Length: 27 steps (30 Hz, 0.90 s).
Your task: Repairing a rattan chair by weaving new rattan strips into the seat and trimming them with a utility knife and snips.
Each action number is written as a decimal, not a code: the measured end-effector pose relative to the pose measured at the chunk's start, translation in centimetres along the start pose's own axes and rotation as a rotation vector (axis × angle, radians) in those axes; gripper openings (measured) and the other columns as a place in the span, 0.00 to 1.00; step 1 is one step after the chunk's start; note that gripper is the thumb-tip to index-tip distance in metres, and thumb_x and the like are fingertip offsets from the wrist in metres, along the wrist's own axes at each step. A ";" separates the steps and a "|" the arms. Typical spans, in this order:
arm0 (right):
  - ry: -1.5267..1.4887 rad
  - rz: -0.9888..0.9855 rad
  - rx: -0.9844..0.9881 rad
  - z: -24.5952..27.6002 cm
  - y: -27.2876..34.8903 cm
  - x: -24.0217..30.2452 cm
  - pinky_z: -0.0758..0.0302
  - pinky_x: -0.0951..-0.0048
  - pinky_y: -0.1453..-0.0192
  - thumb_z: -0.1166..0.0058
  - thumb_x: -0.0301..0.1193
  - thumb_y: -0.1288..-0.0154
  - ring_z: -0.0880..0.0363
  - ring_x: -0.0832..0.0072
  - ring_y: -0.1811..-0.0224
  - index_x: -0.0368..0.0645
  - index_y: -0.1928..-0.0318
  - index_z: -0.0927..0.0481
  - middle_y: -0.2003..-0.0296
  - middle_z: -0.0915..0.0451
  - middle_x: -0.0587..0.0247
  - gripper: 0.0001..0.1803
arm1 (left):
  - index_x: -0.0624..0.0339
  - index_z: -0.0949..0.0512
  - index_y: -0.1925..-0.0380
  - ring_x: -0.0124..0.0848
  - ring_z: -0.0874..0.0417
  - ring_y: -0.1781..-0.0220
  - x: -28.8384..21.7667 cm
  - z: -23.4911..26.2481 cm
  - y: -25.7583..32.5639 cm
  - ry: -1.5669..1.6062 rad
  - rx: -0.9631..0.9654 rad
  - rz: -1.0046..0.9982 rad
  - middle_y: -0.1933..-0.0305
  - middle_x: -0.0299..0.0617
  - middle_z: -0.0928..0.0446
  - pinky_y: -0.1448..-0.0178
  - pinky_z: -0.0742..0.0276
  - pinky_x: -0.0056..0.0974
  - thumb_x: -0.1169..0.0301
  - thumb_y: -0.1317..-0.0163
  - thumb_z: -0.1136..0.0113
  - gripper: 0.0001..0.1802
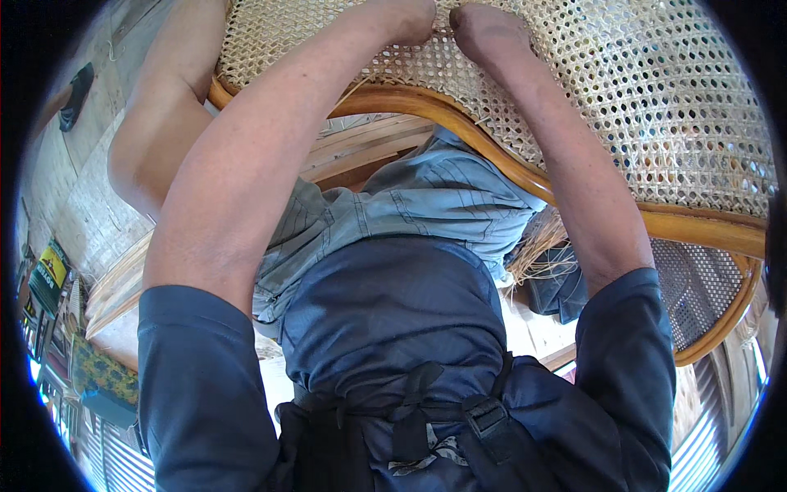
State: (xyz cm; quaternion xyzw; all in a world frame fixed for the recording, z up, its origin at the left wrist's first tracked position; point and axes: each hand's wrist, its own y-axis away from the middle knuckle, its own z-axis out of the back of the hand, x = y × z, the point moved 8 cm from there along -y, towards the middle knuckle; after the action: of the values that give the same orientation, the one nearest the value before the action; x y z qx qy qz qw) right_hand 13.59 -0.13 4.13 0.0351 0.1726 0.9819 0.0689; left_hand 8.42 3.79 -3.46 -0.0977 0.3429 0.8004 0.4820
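Observation:
A curved piece of furniture with a woven cane panel (656,107) and a bent, varnished rattan frame (389,97) lies across my lap. At the top edge of the head view, my left hand (412,20) rests on the weave with its fingers curled in. Close to its right, my right hand (492,34) is likewise curled against the cane, knuckles bent. Both sets of fingertips are hidden, so whatever they pinch does not show. A thin loose cane strand (351,94) pokes out over the frame below my left forearm.
Behind the panel at right stands another cane piece with a rounded frame (734,316). Dry fibre strands (545,246) lie beside my hip. Wooden slats (369,143) show beneath the frame. At left are a person's dark shoe (78,97), a green and yellow box (49,277) and a patterned box (102,373).

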 end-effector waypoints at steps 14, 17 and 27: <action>0.118 -0.235 0.250 -1.1 -0.4 -0.9 0.24 0.59 0.54 0.53 0.26 0.43 0.19 0.56 0.56 0.36 0.61 0.18 0.60 0.19 0.44 0.13 | 0.65 0.19 0.64 0.47 0.18 0.56 -0.8 1.3 2.4 0.005 0.025 0.129 0.60 0.56 0.20 0.54 0.23 0.46 0.72 0.47 0.50 0.14; 0.048 -0.248 0.274 -1.2 -0.6 -0.9 0.24 0.59 0.53 0.52 0.26 0.43 0.19 0.56 0.56 0.35 0.60 0.18 0.59 0.20 0.44 0.13 | 0.64 0.19 0.64 0.48 0.19 0.56 -0.4 0.8 1.7 0.025 0.013 0.090 0.60 0.56 0.20 0.54 0.24 0.46 0.72 0.48 0.50 0.15; 0.062 -0.374 0.232 -1.3 -0.9 -1.0 0.22 0.62 0.57 0.50 0.29 0.42 0.17 0.59 0.58 0.38 0.62 0.17 0.63 0.18 0.47 0.12 | 0.65 0.18 0.66 0.47 0.19 0.57 0.0 0.4 0.0 0.139 0.037 0.089 0.59 0.56 0.21 0.53 0.24 0.45 0.73 0.51 0.48 0.14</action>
State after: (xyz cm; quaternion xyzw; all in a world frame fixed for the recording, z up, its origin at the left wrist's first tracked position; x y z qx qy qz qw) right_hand 14.60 0.14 2.56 -0.0201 0.2899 0.9263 0.2399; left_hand 8.46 4.03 -3.19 -0.1289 0.3940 0.8059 0.4227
